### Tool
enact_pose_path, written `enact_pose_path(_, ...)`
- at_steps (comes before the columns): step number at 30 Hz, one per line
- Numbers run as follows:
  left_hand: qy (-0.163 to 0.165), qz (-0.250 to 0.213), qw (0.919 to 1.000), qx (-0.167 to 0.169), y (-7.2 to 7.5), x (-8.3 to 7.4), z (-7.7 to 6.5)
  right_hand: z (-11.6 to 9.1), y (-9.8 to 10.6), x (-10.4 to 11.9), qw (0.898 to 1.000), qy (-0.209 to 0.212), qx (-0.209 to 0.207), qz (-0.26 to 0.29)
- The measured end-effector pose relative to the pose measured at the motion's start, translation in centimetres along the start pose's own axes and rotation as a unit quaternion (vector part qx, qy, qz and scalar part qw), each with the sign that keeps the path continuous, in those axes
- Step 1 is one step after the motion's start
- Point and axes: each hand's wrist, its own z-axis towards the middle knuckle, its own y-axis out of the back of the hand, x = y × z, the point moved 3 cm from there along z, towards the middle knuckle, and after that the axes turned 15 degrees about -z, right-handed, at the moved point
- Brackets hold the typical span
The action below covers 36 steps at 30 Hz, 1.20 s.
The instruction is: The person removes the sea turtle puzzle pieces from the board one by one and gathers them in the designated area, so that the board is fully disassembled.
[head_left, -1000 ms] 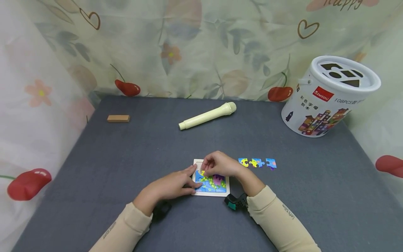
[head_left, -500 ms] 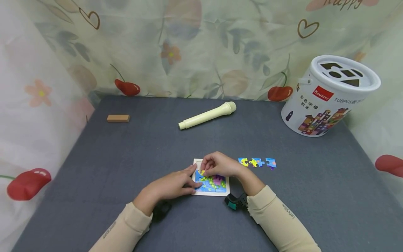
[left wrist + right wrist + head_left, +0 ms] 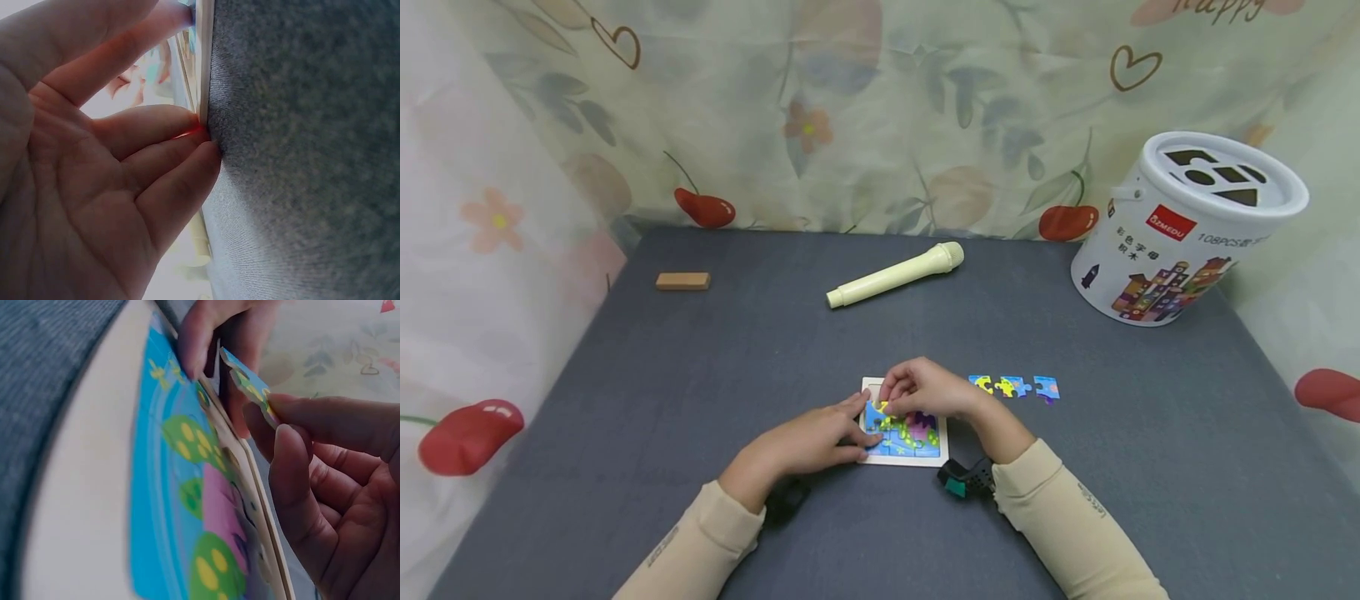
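Right hand point(image 3: 931, 390): Thumb and fingertips pinch a small puzzle piece, which I see clearly in my right-wrist view.
Puzzle piece point(image 3: 250, 387): Blue, green and yellow, held tilted above the upper-left part of the framed puzzle.
Left hand point(image 3: 808, 442): Fingers extended and gripping nothing, tips touching the frame's left side, as my left-wrist view shows.
Puzzle frame point(image 3: 906, 463): Pale-rimmed, flat on the dark grey bench point(image 3: 760, 350) between both hands; the lower part of its picture is filled in.
Loose pieces point(image 3: 1015, 387): I count a short row just right of the frame, near the right wrist.
Toy microphone point(image 3: 895, 275): Cream, lying aslant beyond the frame.
Wooden block point(image 3: 682, 282): Far left.
Bucket point(image 3: 1180, 250): White, with shaped holes in its lid, standing far right.
Curtain point(image 3: 865, 108): Floral, behind the bench.
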Motion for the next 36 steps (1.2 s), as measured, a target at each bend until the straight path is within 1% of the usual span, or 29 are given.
enact_pose_path(7, 0.007, -0.002, 1.0000, -0.003, 0.0, 0.0, 0.1, -1.2, 1.1, -0.7, 1.000, -0.009, -0.004, 0.007)
enact_pose_path(17, 0.016, -0.002, 0.9998, -0.008, 0.0, 0.0, 0.2, -3.7, 2.4, -2.4, 0.999, -0.037, -0.014, 0.019)
enact_pose_path(27, 0.009, 0.000, 0.9999, -0.013, -0.1, -0.2, -0.1, -6.4, 3.3, -4.4, 0.997, -0.066, -0.028, 0.018)
enact_pose_path(30, 0.007, 0.002, 0.9999, -0.013, -0.1, -0.2, 0.0, -7.1, 3.5, -4.8, 0.997, -0.071, -0.034, 0.019)
enact_pose_path(36, 0.007, 0.004, 0.9998, -0.017, -0.1, 0.0, 0.0, -8.4, 4.0, -5.6, 0.996, -0.065, -0.051, 0.019)
